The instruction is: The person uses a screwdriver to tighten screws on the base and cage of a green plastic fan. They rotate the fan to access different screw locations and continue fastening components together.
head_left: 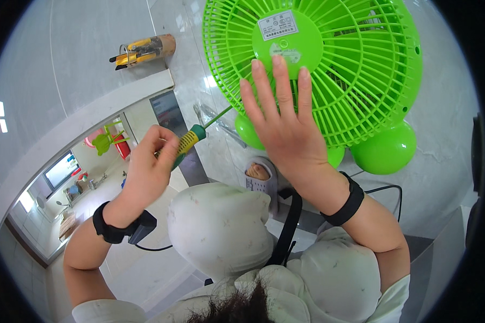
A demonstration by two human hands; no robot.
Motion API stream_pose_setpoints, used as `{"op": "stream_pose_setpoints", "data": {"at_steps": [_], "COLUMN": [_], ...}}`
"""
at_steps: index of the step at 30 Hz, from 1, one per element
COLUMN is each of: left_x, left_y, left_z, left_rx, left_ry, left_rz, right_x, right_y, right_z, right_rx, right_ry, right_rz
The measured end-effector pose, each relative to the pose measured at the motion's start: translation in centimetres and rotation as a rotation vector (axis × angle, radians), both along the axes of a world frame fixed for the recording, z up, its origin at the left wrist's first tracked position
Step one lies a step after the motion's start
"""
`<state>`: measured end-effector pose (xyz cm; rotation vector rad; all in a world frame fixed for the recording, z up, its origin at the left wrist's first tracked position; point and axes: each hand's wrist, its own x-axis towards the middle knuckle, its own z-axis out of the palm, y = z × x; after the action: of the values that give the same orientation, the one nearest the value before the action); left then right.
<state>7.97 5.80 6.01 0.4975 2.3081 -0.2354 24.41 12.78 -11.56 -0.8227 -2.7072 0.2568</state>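
A bright green fan [306,39] with a ribbed grille and a round hub fills the upper right, its labelled back toward me. Round green knobs [384,148] bulge from its lower side. My right hand [288,116] lies flat against the grille, fingers spread, fingertips at the hub. In my left hand [153,167] is a screwdriver [187,142] with a yellow and green handle, gripped by closed fingers. Its thin shaft points up and right, and the tip reaches the grille's left rim. Whether it meets a screw there I cannot make out.
A holder [161,47] of yellow-and-black-handled tools lies at upper left. Crumpled clear plastic [213,119] is on the grey tiled floor beside the fan. My slippered foot [260,173] is just below. A black cord [399,196] curves at right, and a doorway opens at left.
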Motion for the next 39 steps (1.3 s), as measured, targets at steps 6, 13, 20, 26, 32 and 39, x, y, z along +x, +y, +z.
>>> {"op": "stream_pose_setpoints", "data": {"at_steps": [6, 13, 20, 26, 32, 39], "left_x": [0.2, -0.5, 1.5, 1.0, -0.7, 0.3], "left_y": [-0.9, 0.0, 1.6, 2.6, 1.1, 1.8], "left_z": [-0.6, -0.8, 0.0, 1.6, 1.1, 2.1], "left_rx": [0.392, 0.220, 0.406, 0.247, 0.181, 0.056], "left_ry": [0.230, -0.004, 0.090, -0.170, -0.131, -0.152], "left_rz": [-1.218, -0.219, -0.211, 1.060, 0.125, 0.014], "right_x": [0.0, 0.1, 0.0, 0.1, -0.1, 0.0], "right_y": [0.0, 0.0, 0.1, 0.1, 0.2, 0.1], "right_z": [0.0, -0.1, 0.1, -0.2, -0.1, -0.3], "right_rx": [0.016, 0.015, 0.042, 0.030, 0.025, 0.023], "right_ry": [0.010, 0.014, -0.048, 0.031, 0.041, 0.058], "right_rz": [0.003, 0.003, 0.008, -0.008, -0.003, -0.014]}}
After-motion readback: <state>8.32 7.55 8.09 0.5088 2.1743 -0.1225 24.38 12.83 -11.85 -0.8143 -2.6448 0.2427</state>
